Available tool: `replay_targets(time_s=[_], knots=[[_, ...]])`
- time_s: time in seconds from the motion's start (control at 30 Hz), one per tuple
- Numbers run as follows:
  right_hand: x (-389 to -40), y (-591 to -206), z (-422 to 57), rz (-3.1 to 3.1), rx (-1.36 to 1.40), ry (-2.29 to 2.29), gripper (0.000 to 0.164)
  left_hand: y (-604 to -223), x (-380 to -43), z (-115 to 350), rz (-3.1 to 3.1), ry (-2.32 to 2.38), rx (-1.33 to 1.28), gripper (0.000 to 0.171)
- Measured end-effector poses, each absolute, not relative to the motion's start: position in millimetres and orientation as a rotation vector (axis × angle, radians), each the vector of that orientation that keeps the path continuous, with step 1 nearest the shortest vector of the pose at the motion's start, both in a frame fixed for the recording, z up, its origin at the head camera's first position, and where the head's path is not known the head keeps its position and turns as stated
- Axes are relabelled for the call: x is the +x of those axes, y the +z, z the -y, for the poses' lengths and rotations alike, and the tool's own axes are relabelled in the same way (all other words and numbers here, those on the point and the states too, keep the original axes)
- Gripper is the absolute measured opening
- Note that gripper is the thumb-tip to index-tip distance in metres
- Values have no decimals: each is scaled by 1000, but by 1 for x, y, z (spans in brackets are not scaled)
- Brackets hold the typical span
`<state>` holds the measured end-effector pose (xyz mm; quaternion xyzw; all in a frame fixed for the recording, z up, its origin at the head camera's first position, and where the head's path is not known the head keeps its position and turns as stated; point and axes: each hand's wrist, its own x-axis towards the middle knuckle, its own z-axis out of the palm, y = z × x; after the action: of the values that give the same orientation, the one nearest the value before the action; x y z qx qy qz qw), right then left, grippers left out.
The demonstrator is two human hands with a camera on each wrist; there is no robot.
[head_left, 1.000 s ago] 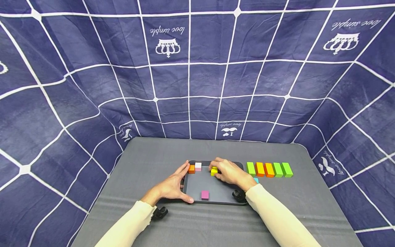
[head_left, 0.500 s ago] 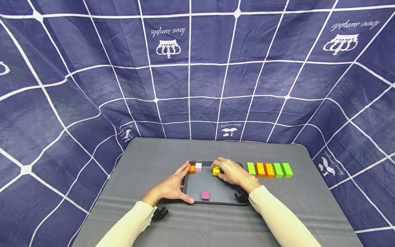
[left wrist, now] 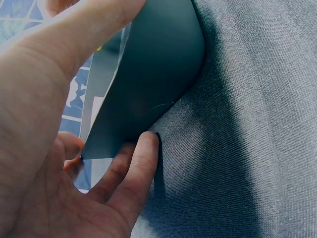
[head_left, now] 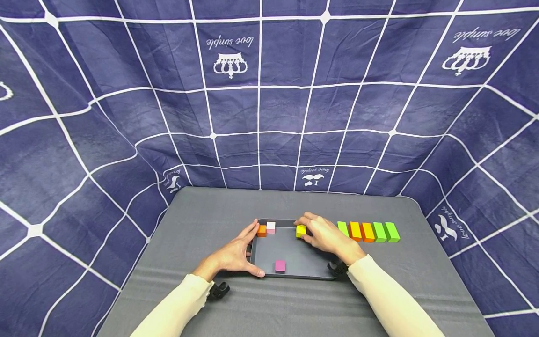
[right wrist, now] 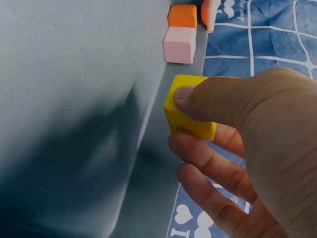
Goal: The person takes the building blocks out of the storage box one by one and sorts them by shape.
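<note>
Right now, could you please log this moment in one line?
right hand: pinches yellow block; left hand: touches tray; magenta block: inside tray

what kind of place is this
Probably a curtained-off tabletop work area: a patterned blue cloth screens three sides of a gray cloth-covered table, which holds a tray and colored blocks.

Head view | yellow cube (head_left: 301, 231): partly covered by right hand (head_left: 323, 235) | tray (head_left: 278, 248): far right corner hidden | left sleeve (head_left: 177, 304), right sleeve (head_left: 391, 297): cut by bottom edge

And we're watching the plain yellow block (head_left: 301, 231), sharp-edged, pinched over the far side of a dark grey tray (head_left: 286, 248), low-walled, round-cornered, open side up!
</note>
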<state>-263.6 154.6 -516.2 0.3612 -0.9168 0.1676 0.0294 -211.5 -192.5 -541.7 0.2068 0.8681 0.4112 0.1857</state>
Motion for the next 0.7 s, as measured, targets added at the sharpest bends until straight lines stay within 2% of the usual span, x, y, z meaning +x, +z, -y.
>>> replay_targets(time_s=[0.7], knots=[[-253,-501,-201,2791,1048,518,42,-543,-212,193,-2451,1147,592,152]])
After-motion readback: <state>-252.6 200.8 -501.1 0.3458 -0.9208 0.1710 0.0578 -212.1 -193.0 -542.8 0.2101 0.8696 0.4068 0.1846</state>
